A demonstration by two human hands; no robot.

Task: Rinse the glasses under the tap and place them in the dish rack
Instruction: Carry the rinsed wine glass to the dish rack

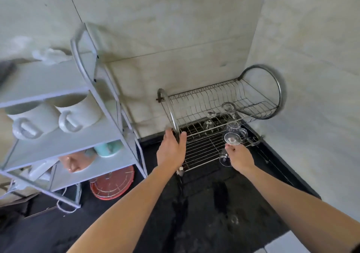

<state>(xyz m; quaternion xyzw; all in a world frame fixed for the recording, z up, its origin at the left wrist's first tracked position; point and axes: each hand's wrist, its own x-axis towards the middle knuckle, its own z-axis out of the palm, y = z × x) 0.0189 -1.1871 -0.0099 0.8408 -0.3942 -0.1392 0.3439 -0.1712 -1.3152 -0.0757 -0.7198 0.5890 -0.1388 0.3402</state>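
A two-tier wire dish rack [220, 97] stands in the corner on a black counter. My left hand [170, 151] grips the rack's left chrome hoop near its lower end. My right hand [240, 158] pinches the stem of a clear stemmed glass [226, 158], held upside down over the lower tier's front right, its foot [232, 138] above my fingers. Three other clear glasses [209, 123] [228, 107] [236, 129] stand upside down on the lower tier behind it. No tap is in view.
A white shelf unit [64, 132] stands to the left with two white mugs [78, 112], a teal cup and a pink bowl. A red round tray [113, 182] lies under it. The black counter [194, 213] in front is wet. Tiled walls close the corner.
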